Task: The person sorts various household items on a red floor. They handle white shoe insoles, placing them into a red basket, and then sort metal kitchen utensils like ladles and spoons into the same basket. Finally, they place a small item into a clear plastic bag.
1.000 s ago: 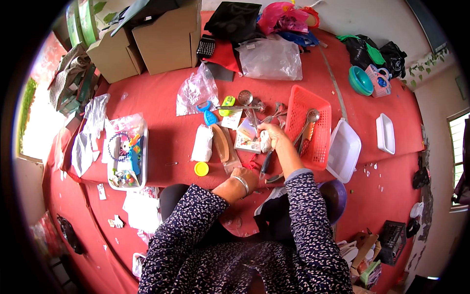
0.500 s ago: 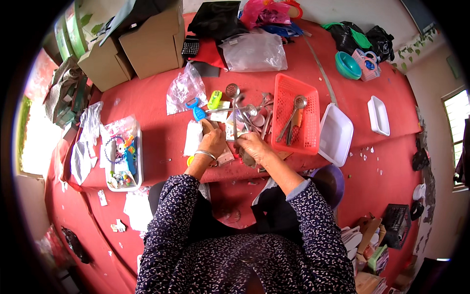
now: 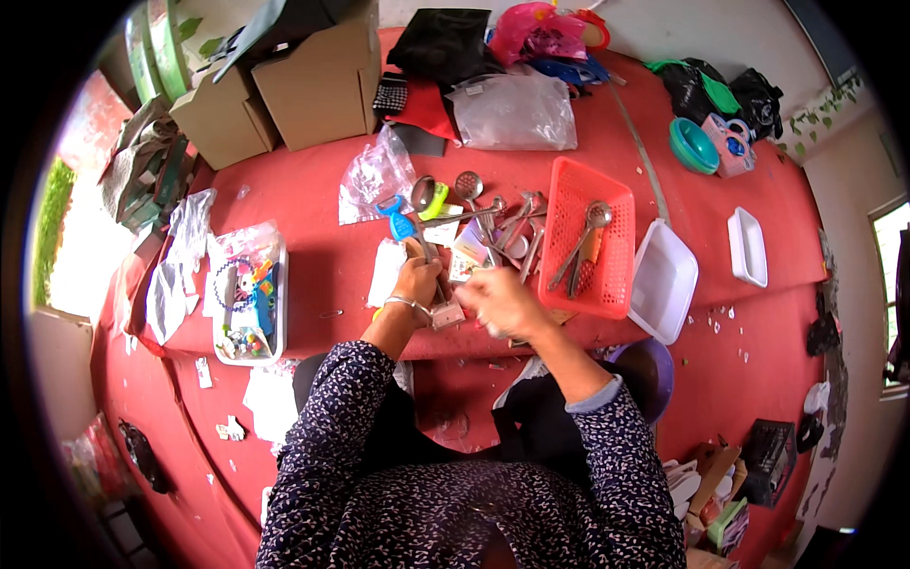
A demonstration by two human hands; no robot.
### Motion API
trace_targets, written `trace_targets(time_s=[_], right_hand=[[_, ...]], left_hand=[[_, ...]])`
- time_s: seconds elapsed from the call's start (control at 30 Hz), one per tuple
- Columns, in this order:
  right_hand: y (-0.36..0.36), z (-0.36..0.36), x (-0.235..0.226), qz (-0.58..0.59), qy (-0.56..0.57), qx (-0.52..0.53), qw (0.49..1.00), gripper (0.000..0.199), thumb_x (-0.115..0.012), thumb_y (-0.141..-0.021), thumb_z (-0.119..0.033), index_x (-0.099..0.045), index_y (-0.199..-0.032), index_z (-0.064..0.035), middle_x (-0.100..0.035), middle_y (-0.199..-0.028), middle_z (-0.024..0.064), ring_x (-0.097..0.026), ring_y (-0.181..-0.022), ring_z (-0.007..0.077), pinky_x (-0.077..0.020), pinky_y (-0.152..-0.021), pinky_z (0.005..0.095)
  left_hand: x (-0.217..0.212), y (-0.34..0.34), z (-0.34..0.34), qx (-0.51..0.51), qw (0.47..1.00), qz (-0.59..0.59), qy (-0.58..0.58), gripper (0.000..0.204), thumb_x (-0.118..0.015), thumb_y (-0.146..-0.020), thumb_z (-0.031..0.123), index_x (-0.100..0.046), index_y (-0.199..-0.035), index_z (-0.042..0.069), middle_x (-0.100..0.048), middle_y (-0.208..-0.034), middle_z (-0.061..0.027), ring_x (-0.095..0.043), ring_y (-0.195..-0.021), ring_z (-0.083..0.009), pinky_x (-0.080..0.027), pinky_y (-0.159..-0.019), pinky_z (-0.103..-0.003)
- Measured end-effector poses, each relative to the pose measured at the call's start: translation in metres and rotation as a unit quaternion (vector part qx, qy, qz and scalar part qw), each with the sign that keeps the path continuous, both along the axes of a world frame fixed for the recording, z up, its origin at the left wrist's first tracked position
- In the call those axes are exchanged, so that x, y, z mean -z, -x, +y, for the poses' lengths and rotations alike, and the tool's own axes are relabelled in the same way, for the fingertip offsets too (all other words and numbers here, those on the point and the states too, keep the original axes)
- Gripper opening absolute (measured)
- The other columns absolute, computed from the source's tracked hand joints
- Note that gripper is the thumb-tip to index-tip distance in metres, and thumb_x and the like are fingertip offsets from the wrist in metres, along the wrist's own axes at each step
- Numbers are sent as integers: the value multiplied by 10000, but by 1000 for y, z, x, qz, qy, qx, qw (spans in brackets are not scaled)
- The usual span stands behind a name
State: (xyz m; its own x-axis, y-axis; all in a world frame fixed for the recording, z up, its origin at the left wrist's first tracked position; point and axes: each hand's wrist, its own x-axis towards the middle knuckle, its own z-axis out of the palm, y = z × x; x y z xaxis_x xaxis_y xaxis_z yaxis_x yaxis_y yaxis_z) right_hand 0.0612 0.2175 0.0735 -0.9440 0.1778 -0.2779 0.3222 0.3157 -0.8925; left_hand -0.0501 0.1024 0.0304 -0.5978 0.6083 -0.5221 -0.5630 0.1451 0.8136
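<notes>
My left hand [image 3: 417, 283] is closed around the handle of a metal ladle [image 3: 423, 193], whose bowl points away from me. Beside it, my right hand [image 3: 502, 302] is smeared by motion, and its fingers cannot be made out. A small pinkish box [image 3: 447, 315] sits just below the left hand. Beyond my hands lies a pile of metal utensils, among them a slotted skimmer [image 3: 468, 185]. A blue peeler-like tool [image 3: 400, 224] and a lime-green object [image 3: 436, 201] are near the ladle. To the right, a red plastic basket [image 3: 621, 270] holds a slotted spoon [image 3: 598, 214] and other utensils.
White trays [image 3: 675, 284] [image 3: 749, 248] stand right of the basket. At left is a clear-sided bin [image 3: 281, 318] of small toys and beads. Cardboard boxes [image 3: 318, 90] and plastic bags [image 3: 512, 112] line the back. A purple basin [image 3: 654, 375] sits below the table's front edge.
The ladle has come into my left hand, left of the pile. My right hand has come off the upright handle and moved slightly right. The whole view has shifted a little.
</notes>
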Motion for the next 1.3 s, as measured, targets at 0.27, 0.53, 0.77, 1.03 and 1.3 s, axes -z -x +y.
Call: trace_targets(time_s=[0.27,0.53,0.77,1.03,1.3], right_hand=[[4,60,-39,322,251,301,862,255,-527,-693,3,-442,-932,-24,-470,-868,47,-474,-756,106,-430,-652,224],[26,50,-32,380,-414,135,816,375,-676,-603,-102,-473,-912,-41,-406,-949,143,-434,-890,291,-380,-777,377],[17,46,-26,256,-585,138,757,390,-672,-639,-182,-473,-957,-75,-485,-892,118,-543,-817,274,-487,-598,351],[16,54,-16,238,-243,136,930,177,-568,-726,-71,-505,-888,-39,-536,-812,74,-538,-645,221,-453,-544,305],[-2,79,-64,380,200,298,853,214,-525,-763,31,-541,-966,-35,-553,-825,10,-463,-622,45,-379,-530,156]], left_hand=[[-29,-16,-11,70,804,-509,-299,290,-294,-906,166,-423,-1014,-70,-289,-558,46,-258,-445,-31,-223,-332,-157],[-49,-37,-13,207,812,-449,-311,300,-325,-900,191,-457,-966,-70,-317,-528,45,-287,-401,-39,-248,-301,-162],[-50,-35,-17,169,874,-348,-292,261,-363,-897,204,-472,-902,-33,-314,-510,49,-289,-394,-41,-242,-314,-170],[-57,-47,-14,205,937,-207,-190,281,-353,-904,240,-474,-919,-13,-269,-488,61,-242,-369,-34,-213,-301,-173],[-54,-34,-17,171,881,-351,-266,321,-273,-915,234,-468,-948,-19,-270,-511,64,-239,-389,-28,-206,-306,-163]])
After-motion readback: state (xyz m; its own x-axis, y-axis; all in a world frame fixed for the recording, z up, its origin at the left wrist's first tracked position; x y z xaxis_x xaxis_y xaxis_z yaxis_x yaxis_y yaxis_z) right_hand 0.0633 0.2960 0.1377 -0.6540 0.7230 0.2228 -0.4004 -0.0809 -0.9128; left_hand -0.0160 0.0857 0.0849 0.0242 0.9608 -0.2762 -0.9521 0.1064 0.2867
